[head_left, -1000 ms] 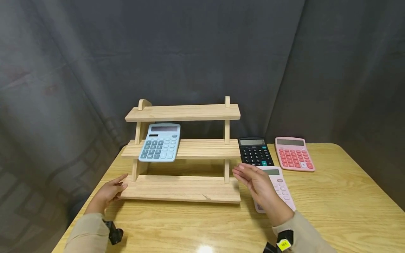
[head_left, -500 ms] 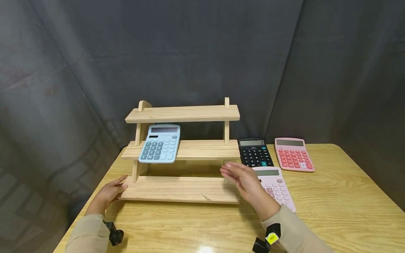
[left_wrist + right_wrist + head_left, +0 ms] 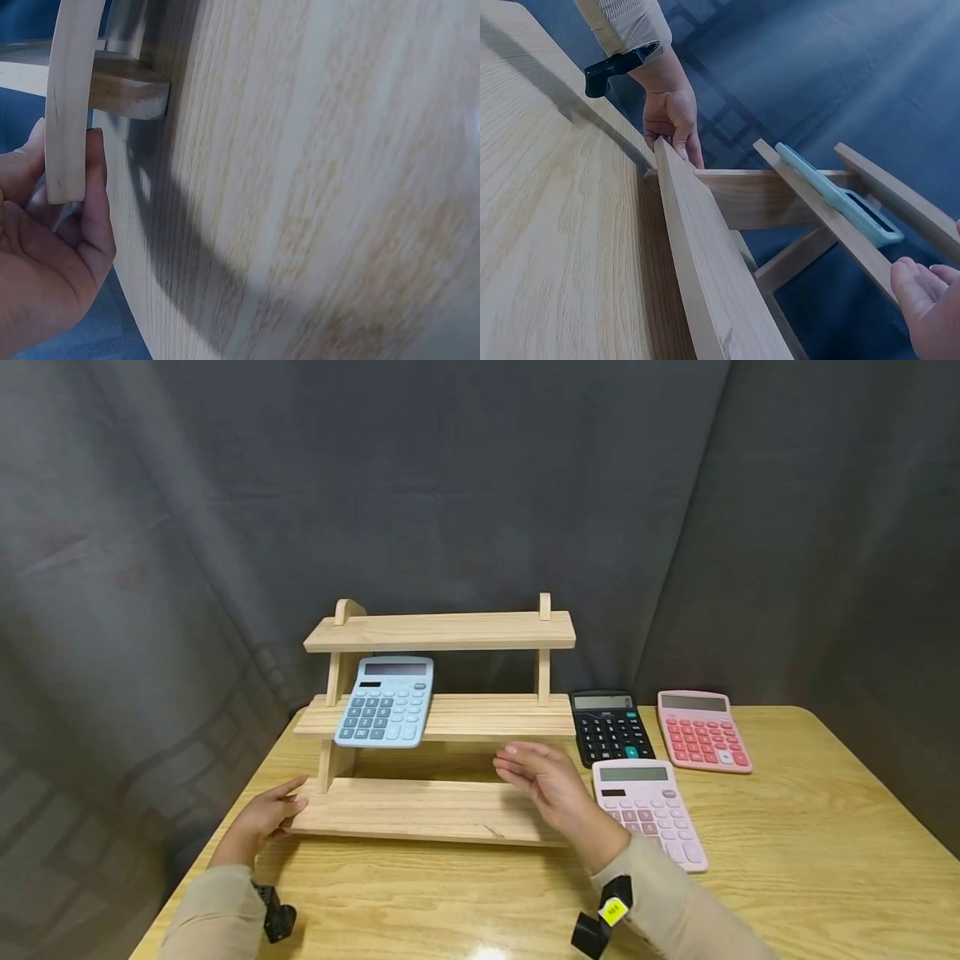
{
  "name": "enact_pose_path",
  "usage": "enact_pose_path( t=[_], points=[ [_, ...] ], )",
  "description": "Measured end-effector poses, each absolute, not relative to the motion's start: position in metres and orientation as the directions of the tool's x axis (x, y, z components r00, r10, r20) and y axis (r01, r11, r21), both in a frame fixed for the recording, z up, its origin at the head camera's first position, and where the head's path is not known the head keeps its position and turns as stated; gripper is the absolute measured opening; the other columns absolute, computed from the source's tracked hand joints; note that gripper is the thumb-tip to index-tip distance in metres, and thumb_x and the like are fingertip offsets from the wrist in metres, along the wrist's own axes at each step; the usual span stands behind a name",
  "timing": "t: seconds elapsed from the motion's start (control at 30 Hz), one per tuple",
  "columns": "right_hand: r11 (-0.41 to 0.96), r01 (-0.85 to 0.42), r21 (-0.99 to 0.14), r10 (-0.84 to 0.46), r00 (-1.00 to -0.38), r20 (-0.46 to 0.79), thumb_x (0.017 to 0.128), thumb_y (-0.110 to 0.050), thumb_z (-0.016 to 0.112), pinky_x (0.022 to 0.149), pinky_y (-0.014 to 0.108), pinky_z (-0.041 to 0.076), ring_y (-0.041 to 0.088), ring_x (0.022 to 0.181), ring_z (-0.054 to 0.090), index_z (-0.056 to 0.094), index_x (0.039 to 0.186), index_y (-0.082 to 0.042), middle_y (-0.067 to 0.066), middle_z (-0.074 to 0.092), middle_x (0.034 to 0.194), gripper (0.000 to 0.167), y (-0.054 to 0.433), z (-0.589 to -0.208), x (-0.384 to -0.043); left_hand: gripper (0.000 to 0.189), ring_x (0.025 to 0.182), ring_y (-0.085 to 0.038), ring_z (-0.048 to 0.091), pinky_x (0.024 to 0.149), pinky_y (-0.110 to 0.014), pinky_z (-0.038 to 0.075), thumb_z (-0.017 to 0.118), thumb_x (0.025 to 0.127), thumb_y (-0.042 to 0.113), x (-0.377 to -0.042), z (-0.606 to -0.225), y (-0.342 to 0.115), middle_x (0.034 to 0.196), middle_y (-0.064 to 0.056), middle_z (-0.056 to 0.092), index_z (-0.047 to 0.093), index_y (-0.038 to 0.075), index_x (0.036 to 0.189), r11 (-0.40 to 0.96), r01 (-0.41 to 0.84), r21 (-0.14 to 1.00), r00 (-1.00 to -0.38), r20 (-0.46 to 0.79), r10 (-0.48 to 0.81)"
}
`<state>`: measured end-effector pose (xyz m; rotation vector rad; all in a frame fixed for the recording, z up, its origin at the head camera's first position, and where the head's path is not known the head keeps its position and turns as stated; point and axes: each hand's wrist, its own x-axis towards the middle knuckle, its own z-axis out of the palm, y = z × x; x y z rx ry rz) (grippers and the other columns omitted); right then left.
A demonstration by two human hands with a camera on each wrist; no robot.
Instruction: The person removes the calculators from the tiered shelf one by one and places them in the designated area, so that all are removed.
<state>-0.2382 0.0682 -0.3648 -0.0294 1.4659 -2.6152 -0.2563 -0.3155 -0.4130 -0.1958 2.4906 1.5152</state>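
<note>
A three-tier wooden display rack (image 3: 427, 810) stands on the table. My left hand (image 3: 258, 822) grips the left end of its bottom board; in the left wrist view the thumb and fingers of that hand (image 3: 56, 255) lie on opposite faces of the board. A light blue calculator (image 3: 386, 702) leans on the middle tier, left of centre. In front of the rack's right side, my right hand (image 3: 551, 789) hovers with its fingers loosely bent and nothing in them. It hides part of the bottom board and the right lower upright. Behind its wrist lies a pale pink calculator (image 3: 637, 774).
Right of the rack, a black calculator (image 3: 611, 727) and a pink calculator (image 3: 701, 735) lie toward the back of the wooden table (image 3: 810, 810). A dark grey curtain (image 3: 480, 485) hangs close behind.
My right hand has moved left, from beside the rack's right end to in front of it, uncovering more of the pale pink calculator. My left hand keeps its grip on the bottom board.
</note>
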Motion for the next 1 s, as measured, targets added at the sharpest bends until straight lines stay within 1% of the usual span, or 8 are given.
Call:
enact_pose_path(
  t=[0.1,0.2,0.37,0.57,0.7,0.73,0.83,1.0],
  points=[
    [-0.515,0.118,-0.849,-0.127,-0.990,-0.061,0.083,0.006,0.048,0.079,0.034,0.042,0.028,0.088,0.057,0.044,0.108,0.017,0.015,0.059,0.086,0.028,0.062,-0.365,-0.241,0.051,0.050,-0.011,0.030,0.050,-0.026,0.029,0.041,0.091,0.008,-0.257,-0.413,-0.315,0.059,0.001,0.031,0.018,-0.003,0.136,0.452,-0.243,0.859,-0.965,-0.263,-0.019],
    [-0.512,0.127,-0.849,-0.133,-0.989,-0.068,0.084,0.006,0.047,0.078,0.033,0.043,0.027,0.087,0.057,0.041,0.112,0.020,0.013,0.059,0.084,0.032,0.056,-0.364,-0.243,0.052,0.050,-0.011,0.031,0.051,-0.026,0.030,0.043,0.090,0.008,-0.257,-0.413,-0.314,0.060,0.001,0.032,0.019,-0.004,0.135,0.445,-0.251,0.860,-0.963,-0.266,-0.028],
    [-0.492,0.130,-0.861,-0.159,-0.986,-0.057,0.084,0.005,0.047,0.079,0.034,0.042,0.026,0.086,0.057,0.042,0.112,0.020,0.013,0.059,0.084,0.032,0.047,-0.366,-0.250,0.051,0.050,-0.011,0.030,0.050,-0.026,0.030,0.042,0.091,0.008,-0.258,-0.414,-0.312,0.061,0.000,0.032,0.019,-0.003,0.135,0.446,-0.257,0.857,-0.962,-0.269,-0.037],
    [-0.490,0.128,-0.862,-0.166,-0.985,-0.052,0.084,0.003,0.049,0.079,0.033,0.042,0.023,0.084,0.058,0.045,0.111,0.018,0.012,0.058,0.087,0.031,0.035,-0.361,-0.256,0.053,0.055,-0.012,0.036,0.054,-0.027,0.032,0.043,0.091,0.010,-0.257,-0.411,-0.311,0.071,-0.003,0.038,0.019,-0.003,0.135,0.445,-0.267,0.855,-0.960,-0.277,-0.043],
    [-0.494,0.125,-0.861,-0.158,-0.986,-0.053,0.084,0.002,0.051,0.077,0.032,0.044,0.022,0.082,0.059,0.046,0.111,0.018,0.016,0.058,0.090,0.032,0.024,-0.359,-0.261,0.052,0.053,-0.011,0.034,0.053,-0.027,0.031,0.043,0.090,0.009,-0.258,-0.410,-0.312,0.064,0.000,0.035,0.019,-0.004,0.135,0.436,-0.263,0.861,-0.962,-0.271,-0.044],
    [-0.493,0.122,-0.861,-0.156,-0.987,-0.051,0.083,0.003,0.051,0.076,0.032,0.044,0.022,0.082,0.059,0.046,0.110,0.018,0.017,0.059,0.090,0.031,0.021,-0.358,-0.262,0.051,0.051,-0.011,0.032,0.052,-0.026,0.030,0.042,0.091,0.008,-0.258,-0.410,-0.312,0.060,0.001,0.033,0.019,-0.004,0.135,0.435,-0.262,0.862,-0.962,-0.270,-0.043],
    [-0.482,0.125,-0.867,-0.157,-0.986,-0.054,0.083,0.003,0.052,0.074,0.031,0.045,0.019,0.077,0.060,0.047,0.108,0.018,0.015,0.060,0.086,0.030,0.013,-0.358,-0.265,0.050,0.049,-0.010,0.030,0.050,-0.025,0.030,0.041,0.091,0.007,-0.257,-0.410,-0.312,0.057,0.002,0.031,0.020,-0.003,0.135,0.431,-0.260,0.864,-0.962,-0.269,-0.041],
    [-0.455,0.121,-0.882,-0.167,-0.985,-0.049,0.082,0.003,0.053,0.073,0.031,0.046,0.016,0.072,0.059,0.049,0.107,0.017,0.009,0.060,0.079,0.029,0.001,-0.361,-0.269,0.050,0.050,-0.011,0.030,0.051,-0.027,0.030,0.042,0.091,0.008,-0.255,-0.412,-0.311,0.058,0.001,0.032,0.020,-0.004,0.134,0.426,-0.251,0.869,-0.965,-0.261,-0.038]
  ],
)
